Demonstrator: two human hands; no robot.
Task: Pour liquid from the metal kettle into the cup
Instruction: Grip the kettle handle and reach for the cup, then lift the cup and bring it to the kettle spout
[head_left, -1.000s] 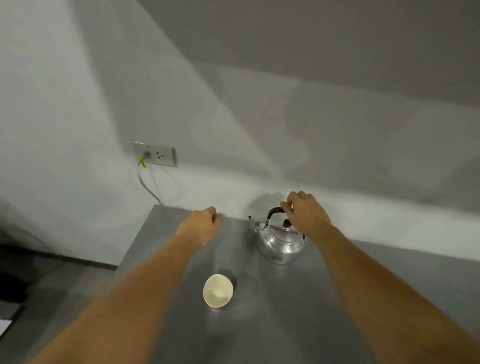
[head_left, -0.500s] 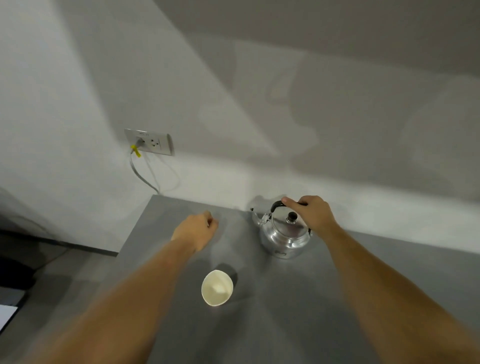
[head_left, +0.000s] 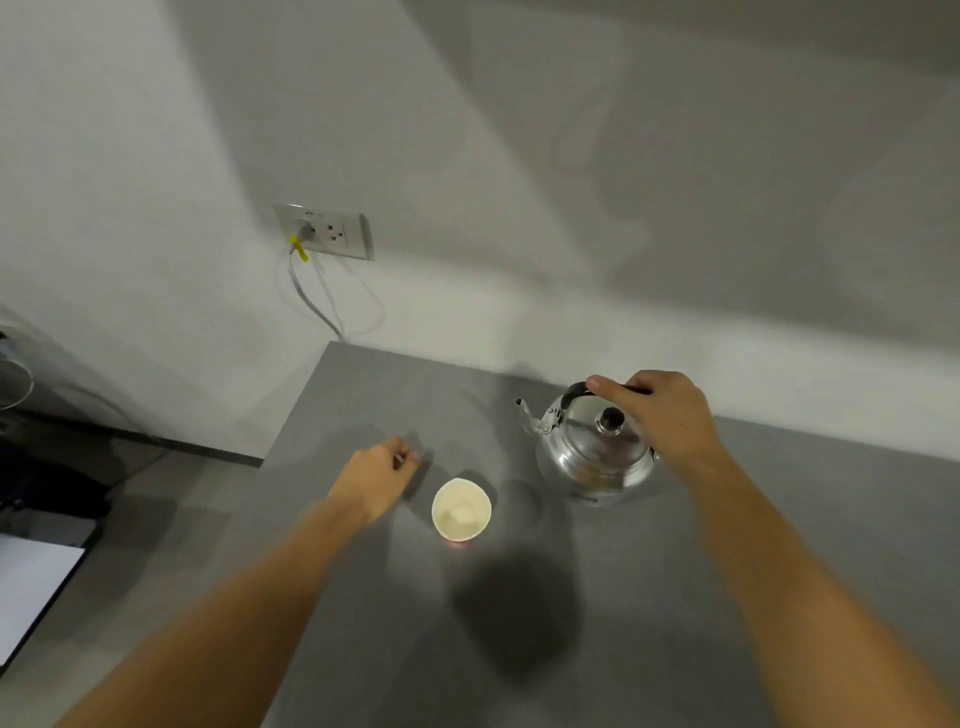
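Note:
A shiny metal kettle (head_left: 587, 457) with a black lid knob stands upright on the grey table (head_left: 623, 623), its spout pointing left. My right hand (head_left: 657, 410) is wrapped around the kettle's black handle from above. A white paper cup (head_left: 461, 510) stands open-side up to the left of the kettle, apart from it. My left hand (head_left: 382, 475) hovers just left of the cup with its fingers curled in, holding nothing and not touching the cup.
The table's left edge runs close to my left forearm, with floor below. A wall socket (head_left: 327, 231) with a plugged-in cable sits on the wall behind. A white sheet (head_left: 26, 587) lies at the lower left.
My right hand has closed around the kettle's handle. My left hand has drawn back toward the cup. The kettle and the cup stay where they were on the table.

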